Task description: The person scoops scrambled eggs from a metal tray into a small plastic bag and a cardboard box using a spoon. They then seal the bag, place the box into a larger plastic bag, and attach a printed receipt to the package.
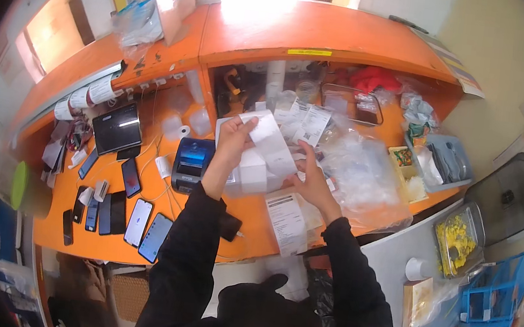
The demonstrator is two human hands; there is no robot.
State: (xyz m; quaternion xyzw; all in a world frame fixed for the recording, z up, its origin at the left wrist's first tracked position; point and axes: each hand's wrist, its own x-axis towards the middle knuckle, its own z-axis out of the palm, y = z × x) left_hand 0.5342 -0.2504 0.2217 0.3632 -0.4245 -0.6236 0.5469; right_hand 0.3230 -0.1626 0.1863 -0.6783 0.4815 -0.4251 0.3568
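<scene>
My left hand (234,142) pinches the upper left end of a white paper strip (272,140) between thumb and fingers. The strip slants down to the right, towards my right hand (311,181), whose thumb and fingers are spread around its lower end; whether they grip it I cannot tell. Beneath the strip is a white box-like thing (253,170), partly hidden. Printed receipts (312,123) lie just beyond my hands, and a long printed receipt (284,219) lies at the desk's front edge. Left of my left forearm stands a blue and black receipt printer (192,163).
Several phones (138,222) and a dark tablet (118,128) lie on the orange desk (111,254) at left. Clear plastic bags (363,170) and a grey-blue basket (464,179) are at right. A container of yellow food (457,241) and blue racks (488,305) stand on the side table.
</scene>
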